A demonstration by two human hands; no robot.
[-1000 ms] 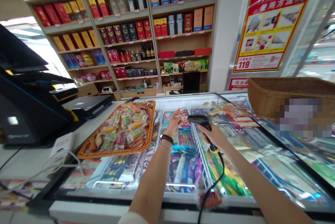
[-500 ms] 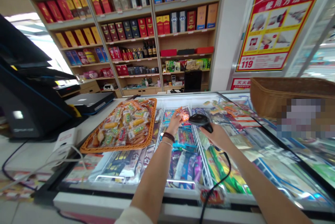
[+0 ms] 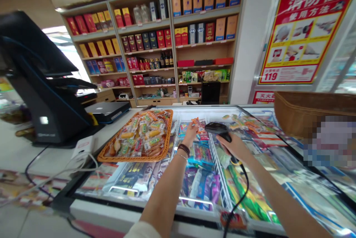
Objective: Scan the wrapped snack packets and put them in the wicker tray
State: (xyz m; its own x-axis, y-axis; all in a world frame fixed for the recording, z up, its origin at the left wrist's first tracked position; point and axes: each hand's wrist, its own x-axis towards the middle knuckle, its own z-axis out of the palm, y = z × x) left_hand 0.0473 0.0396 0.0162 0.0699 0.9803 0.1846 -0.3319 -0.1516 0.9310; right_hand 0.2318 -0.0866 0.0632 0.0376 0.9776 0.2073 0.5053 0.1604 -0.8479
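Note:
My left hand (image 3: 191,134) is closed on a small orange-red snack packet (image 3: 199,124), held up above the glass top of a chest freezer (image 3: 205,111). Wrapped round the handle of a black barcode scanner (image 3: 216,128) is my right hand (image 3: 233,146). The scanner's head points left at the packet, a small gap apart. Its black cord (image 3: 244,189) hangs from the grip down to the front edge. Bracelets (image 3: 183,150) circle my left wrist. Below my hands, colourful ice cream packs (image 3: 200,186) lie in white wire baskets under the glass.
An orange woven tray (image 3: 101,156) of wrapped snacks sits on the left of the freezer. Farther left stand a black checkout terminal (image 3: 55,111) and a flat black scale (image 3: 108,111). A brown wicker basket (image 3: 311,104) is at the right. Shelves of boxes (image 3: 150,41) line the back.
The view has shifted, so everything sits slightly lower and farther right. Both hands keep hold of the packet and the scanner, with little change between them.

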